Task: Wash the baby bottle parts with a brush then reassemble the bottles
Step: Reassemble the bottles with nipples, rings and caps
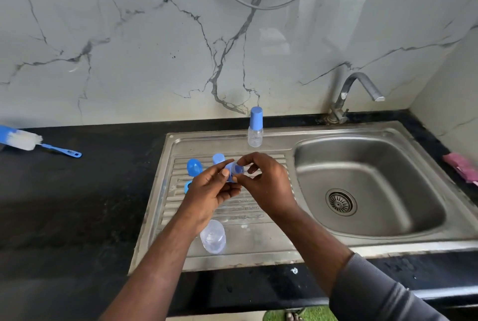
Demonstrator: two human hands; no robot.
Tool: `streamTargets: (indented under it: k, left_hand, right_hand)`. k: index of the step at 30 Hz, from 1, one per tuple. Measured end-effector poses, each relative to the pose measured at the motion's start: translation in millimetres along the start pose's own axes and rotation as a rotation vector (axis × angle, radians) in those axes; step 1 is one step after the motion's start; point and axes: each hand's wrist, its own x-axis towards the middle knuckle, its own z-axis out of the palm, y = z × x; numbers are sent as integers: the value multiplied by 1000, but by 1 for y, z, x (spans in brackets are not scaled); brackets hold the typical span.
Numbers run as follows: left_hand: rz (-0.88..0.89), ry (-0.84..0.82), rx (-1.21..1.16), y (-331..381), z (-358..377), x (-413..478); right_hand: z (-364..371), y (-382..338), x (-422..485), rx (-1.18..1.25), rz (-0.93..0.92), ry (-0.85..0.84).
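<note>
Left hand (210,190), right hand (269,183) — collar (234,171) between

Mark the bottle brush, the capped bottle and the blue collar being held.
bottle brush (23,139): head view, on the white bristle head.
capped bottle (254,137): head view, on the clear body below its blue cap.
blue collar (235,170): head view, on its outer side wall.

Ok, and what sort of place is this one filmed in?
Probably a home kitchen: a steel sink with drainboard set in a black countertop, a tap against a marble-look wall, and a bottle brush lying on the counter.
</note>
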Motion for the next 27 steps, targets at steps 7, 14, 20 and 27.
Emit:
streamTargets:
  k: [7,14,20,27]
  left_hand:
    - [-5,-14,-179,-2,9,-2]
    - [-23,-36,-223,-2,10,-1]
    - [-37,23,-221,-5,12,3]
    - [-12,-35,29,-8,16,2]
  right_hand:
    - [-5,11,-6,-4,-92,0]
    - [-9,14,-10,-118,-219,-88]
    - [-9,20,-12,-146,-255,-91]
    - [-9,12,-8,-289,-206,-198]
